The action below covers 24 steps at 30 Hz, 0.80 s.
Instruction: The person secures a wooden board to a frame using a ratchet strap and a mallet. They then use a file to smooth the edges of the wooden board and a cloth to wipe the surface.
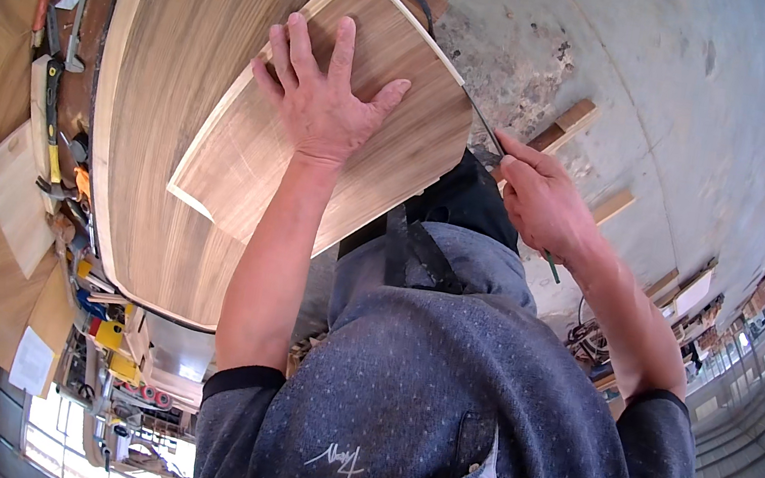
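Brown wood-grain panel with pale edge strips (394, 156) lies slanted on top of a larger round-cornered brown wood panel with a pale border (176, 86), its right end sticking out past that panel, above the person's lap. Left hand (324, 105) presses flat on the upper panel, fingers spread, gripping nothing. Right hand (549, 200) is closed round a slim dark tool with a green tail end (485, 125), blade pointing up along the panel's right end.

Step, as judged: edge work on the upper panel, left hand steadying, right hand guiding the tool. Next move seems to call for firm palm pressure and a controlled stroke along the edge; the overhang could rock or the tool could slip.

Hard to make out: tool type, file or knife, unclear; most of its grip sits inside the right hand. Whether the blade actually touches the edge, can't tell. Underside of the upper panel is hidden, as is whatever holds up the larger one. Off to the left, a metal caliper (83, 17) and a hammer with a black-and-yellow handle (52, 102) sit among clutter, partly overlapping. Far edges are bent by the lens and cut off by the dark rim.
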Tool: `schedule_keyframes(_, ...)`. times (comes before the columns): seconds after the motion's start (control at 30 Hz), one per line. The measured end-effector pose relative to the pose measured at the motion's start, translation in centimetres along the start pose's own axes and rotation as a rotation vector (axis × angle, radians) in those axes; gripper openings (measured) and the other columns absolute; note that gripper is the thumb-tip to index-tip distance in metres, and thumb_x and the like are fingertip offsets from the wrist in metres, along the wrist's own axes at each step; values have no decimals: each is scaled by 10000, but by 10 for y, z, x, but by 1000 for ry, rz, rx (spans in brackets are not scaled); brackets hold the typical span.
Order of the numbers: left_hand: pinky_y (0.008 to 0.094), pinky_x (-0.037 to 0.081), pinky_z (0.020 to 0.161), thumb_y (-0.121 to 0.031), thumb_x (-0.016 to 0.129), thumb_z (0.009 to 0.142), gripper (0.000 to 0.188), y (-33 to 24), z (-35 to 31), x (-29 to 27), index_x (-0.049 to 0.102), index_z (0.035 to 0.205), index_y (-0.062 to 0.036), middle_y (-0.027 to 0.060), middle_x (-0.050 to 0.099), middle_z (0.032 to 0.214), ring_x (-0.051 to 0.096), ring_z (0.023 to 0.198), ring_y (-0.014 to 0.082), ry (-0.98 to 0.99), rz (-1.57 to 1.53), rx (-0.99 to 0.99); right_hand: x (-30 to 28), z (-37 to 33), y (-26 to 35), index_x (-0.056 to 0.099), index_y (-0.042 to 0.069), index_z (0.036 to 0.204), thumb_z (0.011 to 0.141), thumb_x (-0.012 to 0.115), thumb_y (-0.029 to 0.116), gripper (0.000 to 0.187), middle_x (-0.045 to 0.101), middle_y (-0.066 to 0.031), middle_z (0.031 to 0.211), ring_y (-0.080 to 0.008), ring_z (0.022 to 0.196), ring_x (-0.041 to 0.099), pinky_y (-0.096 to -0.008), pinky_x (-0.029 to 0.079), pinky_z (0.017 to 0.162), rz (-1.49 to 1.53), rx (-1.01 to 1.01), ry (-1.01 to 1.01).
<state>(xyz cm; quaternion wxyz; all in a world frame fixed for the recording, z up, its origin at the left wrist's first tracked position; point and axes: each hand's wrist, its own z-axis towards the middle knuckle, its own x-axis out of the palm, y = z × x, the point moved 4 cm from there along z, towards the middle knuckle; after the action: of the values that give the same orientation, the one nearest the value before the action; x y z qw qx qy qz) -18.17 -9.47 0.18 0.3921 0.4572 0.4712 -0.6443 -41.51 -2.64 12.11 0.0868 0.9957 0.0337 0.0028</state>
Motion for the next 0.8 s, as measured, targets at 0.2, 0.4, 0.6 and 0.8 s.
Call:
schedule_keyframes(0.2, 701, 247, 1131, -828, 672, 769, 960, 1, 0, -3, 510, 1528, -264, 207, 331, 1608, 330, 1452, 475, 25, -7, -14, 9, 39, 15, 457, 59, 1571, 1061, 419, 201, 531, 388, 55, 630, -64, 474, 363, -265, 332, 422, -137, -14, -20)
schedule_keyframes(0.4, 697, 240, 1134, -834, 665, 770, 971, -1, -2, 1, 488, 1544, -274, 206, 326, 1613, 332, 1454, 474, -13, -3, -5, 6, 18, 12, 438, 65, 1584, 1063, 410, 207, 540, 391, 52, 637, -72, 473, 358, -266, 322, 417, -149, -20, -34)
schedule_keyframes(0.6, 694, 253, 1126, -835, 660, 774, 966, 1, 0, -1, 495, 1535, -264, 207, 336, 1603, 341, 1443, 475, 3, 0, -6, 4, 4, 14, 433, 66, 1587, 1068, 410, 215, 540, 391, 49, 629, -75, 489, 379, -277, 331, 419, -137, 6, -21)
schedule_keyframes(0.8, 687, 260, 1122, -834, 656, 779, 956, 1, 2, -2, 505, 1526, -256, 205, 336, 1597, 356, 1423, 472, 1, 2, 1, 8, 37, 9, 460, 80, 1574, 1061, 418, 207, 530, 392, 54, 635, -76, 474, 380, -273, 329, 411, -152, 3, -48)
